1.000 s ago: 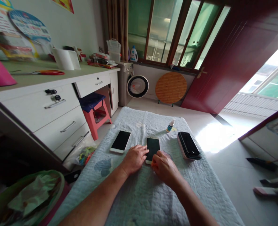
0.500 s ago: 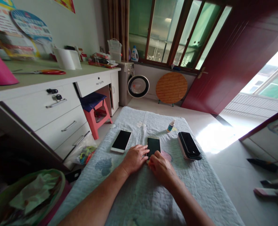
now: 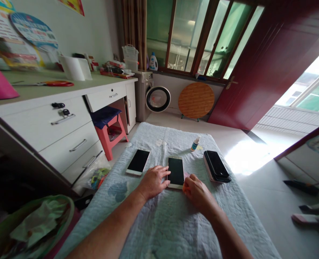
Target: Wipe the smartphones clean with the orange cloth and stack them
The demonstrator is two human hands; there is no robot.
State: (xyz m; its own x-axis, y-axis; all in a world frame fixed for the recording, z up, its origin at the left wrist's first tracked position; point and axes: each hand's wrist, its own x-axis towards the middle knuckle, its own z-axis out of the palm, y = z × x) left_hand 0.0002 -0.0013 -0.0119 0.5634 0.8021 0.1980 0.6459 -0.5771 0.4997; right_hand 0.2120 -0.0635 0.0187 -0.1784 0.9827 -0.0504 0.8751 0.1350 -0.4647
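White-framed phone lies face up with a dark screen at the middle of the frame, on a pale quilt. The left hand lies palm down and open, grasping nothing, its fingertips on the phone's left edge. The right hand is loosely curled beside the phone's lower right corner; I cannot tell whether its pinched fingers hold anything.

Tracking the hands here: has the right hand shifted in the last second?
Yes. The right hand slid rightward off the middle phone and now sits beside its lower right corner.
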